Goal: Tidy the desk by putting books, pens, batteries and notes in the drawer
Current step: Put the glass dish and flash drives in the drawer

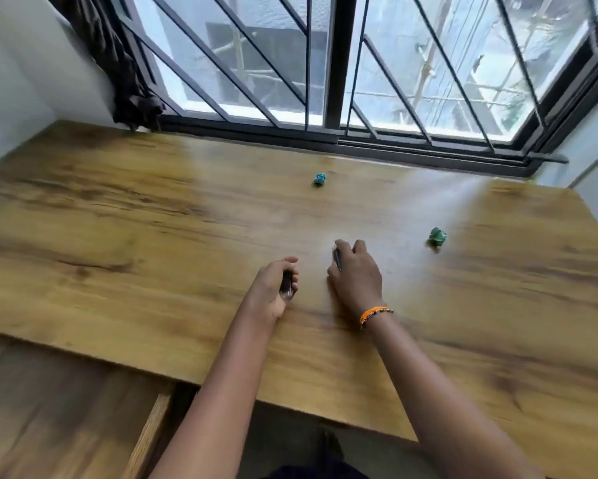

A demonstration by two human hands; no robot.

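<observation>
**Both hands on small dark cylinders**

On the wood-grain desk [152, 216], near its front middle, the left hand [273, 288] curls around a small dark, glossy cylinder [285, 284], likely a battery. Just beside it, the right hand [354, 274], palm down, pinches a second slim dark object [337, 259]; blur hides what it is. A woven orange bracelet [375, 313] circles that wrist. Farther back lies a crumpled blue note [319, 178]; to the right, a crumpled green note [437, 235].
</observation>
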